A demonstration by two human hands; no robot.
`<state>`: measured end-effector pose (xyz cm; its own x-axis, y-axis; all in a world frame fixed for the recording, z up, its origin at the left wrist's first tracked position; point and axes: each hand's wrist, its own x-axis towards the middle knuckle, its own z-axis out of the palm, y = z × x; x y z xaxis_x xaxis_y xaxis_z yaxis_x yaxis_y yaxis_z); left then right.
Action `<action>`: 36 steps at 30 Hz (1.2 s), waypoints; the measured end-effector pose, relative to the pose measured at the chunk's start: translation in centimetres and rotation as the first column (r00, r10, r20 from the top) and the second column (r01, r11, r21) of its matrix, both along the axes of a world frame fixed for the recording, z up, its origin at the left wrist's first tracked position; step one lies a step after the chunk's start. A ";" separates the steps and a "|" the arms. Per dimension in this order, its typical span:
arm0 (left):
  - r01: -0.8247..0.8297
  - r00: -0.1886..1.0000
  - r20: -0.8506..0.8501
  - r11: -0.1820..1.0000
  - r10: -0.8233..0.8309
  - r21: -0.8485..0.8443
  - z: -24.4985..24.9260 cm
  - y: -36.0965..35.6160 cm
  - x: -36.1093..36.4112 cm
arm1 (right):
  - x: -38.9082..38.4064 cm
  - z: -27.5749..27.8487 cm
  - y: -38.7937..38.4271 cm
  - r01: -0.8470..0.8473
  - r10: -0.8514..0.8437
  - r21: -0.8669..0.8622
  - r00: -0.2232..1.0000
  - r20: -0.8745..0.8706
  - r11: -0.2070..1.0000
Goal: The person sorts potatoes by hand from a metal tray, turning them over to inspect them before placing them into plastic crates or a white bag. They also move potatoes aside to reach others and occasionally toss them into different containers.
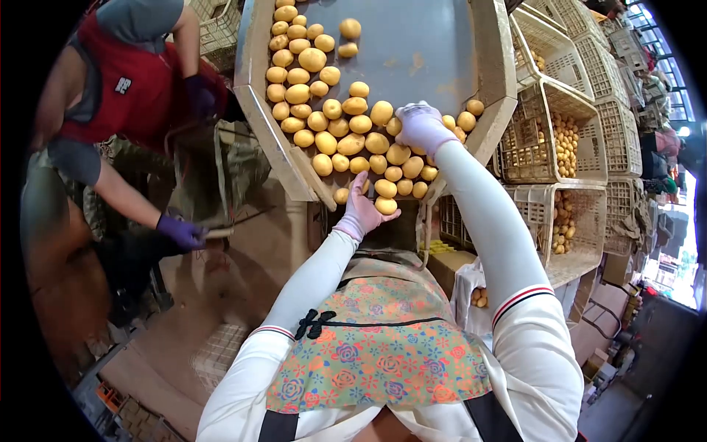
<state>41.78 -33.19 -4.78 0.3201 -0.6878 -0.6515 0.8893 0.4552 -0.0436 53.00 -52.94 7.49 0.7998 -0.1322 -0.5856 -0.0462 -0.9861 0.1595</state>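
Observation:
Many yellow potatoes lie on the grey sorting chute, crowded toward its near, narrowing end. My left hand, in a thin pale glove, is open below the chute's mouth with the palm turned up. Its fingers and thumb are spread about a potato at the edge, which seems to rest against them. My right hand, in a whitish glove, reaches over the potatoes on the right side. Its bent fingers point up and left, touching potatoes beside it; the palm is hidden.
Wooden side boards border the chute. Stacked plastic crates, some with potatoes, stand at right. A co-worker in a red apron and purple gloves is at left, one hand on a handled tool. A cardboard box sits below.

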 end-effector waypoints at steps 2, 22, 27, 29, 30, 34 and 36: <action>-0.008 0.998 -0.054 1.000 0.008 -0.008 -0.9 0.4 0.0 | -2.5 -0.6 -1.9 0.142 -0.337 0.576 0.909 0.247 0.805; 0.027 0.999 0.036 0.997 -0.029 0.067 0.2 -0.3 0.1 | -6.7 0.9 -2.1 0.313 -0.482 0.559 0.857 0.181 0.768; 0.077 0.996 -0.049 0.997 -0.077 0.003 -0.5 0.2 0.3 | -3.3 0.4 -3.6 0.401 -0.453 0.573 0.890 -0.058 0.715; 0.105 0.994 0.000 0.994 -0.105 -0.022 -0.3 0.3 0.5 | -3.5 0.8 -4.3 0.417 -0.563 0.697 0.826 -0.023 0.583; 0.121 0.992 0.036 0.992 -0.120 -0.043 -0.3 0.4 0.5 | -3.7 -0.7 -5.2 0.377 -0.596 0.814 0.802 -0.048 0.442; 0.110 0.993 -0.030 0.992 -0.112 -0.061 -0.9 0.5 0.5 | -9.4 1.1 -3.4 0.137 -0.457 0.596 0.515 -0.725 -0.791; 0.123 0.992 0.059 0.979 -0.115 -0.160 -1.3 1.0 0.4 | -11.9 0.8 -2.7 -0.003 -0.343 0.443 0.639 -0.688 -0.896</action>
